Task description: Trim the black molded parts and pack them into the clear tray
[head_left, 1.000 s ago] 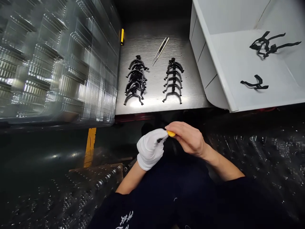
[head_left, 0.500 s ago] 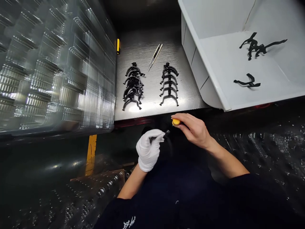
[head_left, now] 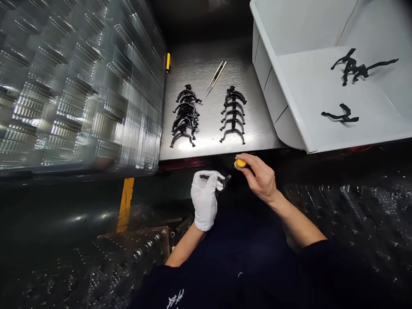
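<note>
My left hand (head_left: 205,196), in a white glove, is closed around a small black plastic part (head_left: 222,180) held just below the table's front edge. My bare right hand (head_left: 257,177) sits close beside it, fingers pinched on a small yellow tool (head_left: 240,163). On the metal table (head_left: 212,141) lie two rows of the same black curved parts, a left row (head_left: 184,116) and a right row (head_left: 234,113).
Tweezers (head_left: 216,76) lie behind the rows, and a yellow pen (head_left: 168,62) rests at the table's left edge. A tall stack of clear plastic trays (head_left: 77,86) stands on the left. A white bin (head_left: 322,77) on the right holds a few black parts (head_left: 341,116).
Both hands have risen toward the table's front edge. The right hand has pulled slightly away from the left, so the yellow tool no longer touches the glove.
</note>
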`<action>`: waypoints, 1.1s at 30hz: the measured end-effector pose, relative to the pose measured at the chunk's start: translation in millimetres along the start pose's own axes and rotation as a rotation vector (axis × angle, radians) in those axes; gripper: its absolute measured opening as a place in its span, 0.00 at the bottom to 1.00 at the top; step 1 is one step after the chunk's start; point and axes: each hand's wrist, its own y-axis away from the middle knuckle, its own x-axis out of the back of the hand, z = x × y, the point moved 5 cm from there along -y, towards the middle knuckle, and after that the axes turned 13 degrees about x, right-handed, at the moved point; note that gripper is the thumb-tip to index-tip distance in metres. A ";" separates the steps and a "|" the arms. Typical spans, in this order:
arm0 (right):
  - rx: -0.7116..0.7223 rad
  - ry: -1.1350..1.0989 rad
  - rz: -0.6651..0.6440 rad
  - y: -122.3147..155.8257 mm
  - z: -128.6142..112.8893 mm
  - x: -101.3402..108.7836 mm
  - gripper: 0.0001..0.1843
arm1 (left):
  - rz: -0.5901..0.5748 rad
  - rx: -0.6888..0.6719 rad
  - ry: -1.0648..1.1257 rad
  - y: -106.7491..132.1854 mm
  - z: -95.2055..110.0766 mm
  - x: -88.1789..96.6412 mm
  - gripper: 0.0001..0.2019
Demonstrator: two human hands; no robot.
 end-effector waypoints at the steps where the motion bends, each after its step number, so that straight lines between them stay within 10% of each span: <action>1: 0.002 0.001 0.020 0.4 -0.5 -0.8 0.21 | 0.009 0.003 0.006 -0.6 -0.1 -0.4 0.11; 13: 0.191 0.044 0.138 6.1 -9.4 -14.9 0.27 | 0.032 -0.019 -0.065 -2.3 8.0 -2.7 0.09; 18: -0.077 -0.019 0.111 4.5 8.4 -4.6 0.19 | 0.025 -0.067 -0.076 2.9 8.6 1.1 0.09; 23: 0.071 -0.102 0.003 -4.7 -6.8 1.2 0.19 | -0.040 -0.237 -0.131 11.2 12.8 1.8 0.06; 33: -0.072 -0.076 -0.078 4.7 15.5 -0.3 0.17 | -0.101 -0.328 -0.192 9.4 14.7 4.7 0.04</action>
